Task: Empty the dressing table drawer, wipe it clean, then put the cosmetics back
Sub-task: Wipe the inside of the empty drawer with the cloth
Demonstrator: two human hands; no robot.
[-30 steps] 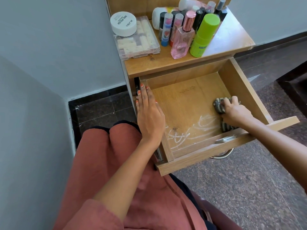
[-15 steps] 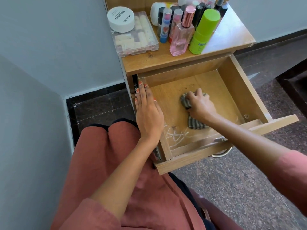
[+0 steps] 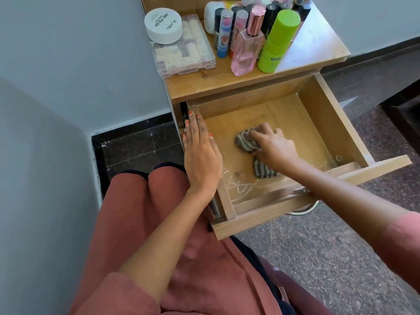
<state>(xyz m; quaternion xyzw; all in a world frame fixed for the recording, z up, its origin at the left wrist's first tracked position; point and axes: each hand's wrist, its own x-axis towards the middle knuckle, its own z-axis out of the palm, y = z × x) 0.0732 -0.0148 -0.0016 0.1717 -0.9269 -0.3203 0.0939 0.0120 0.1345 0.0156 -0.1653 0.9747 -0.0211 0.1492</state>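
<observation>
Now the right hand presses down, fingers closed on the grey striped cloth in the middle of the open wooden drawer, while white scribble marks wait nearer the flat, spread left hand on the left wall.

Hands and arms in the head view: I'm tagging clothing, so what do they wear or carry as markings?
Both forearms are bare. The left hand has orange-coral polish on the nails of its fingers. The right hand shows no ring or band; its nails are hidden. Loose rust-pink sleeves end around the elbows, matching the garment over the lap. No watch or bracelet shows.
</observation>
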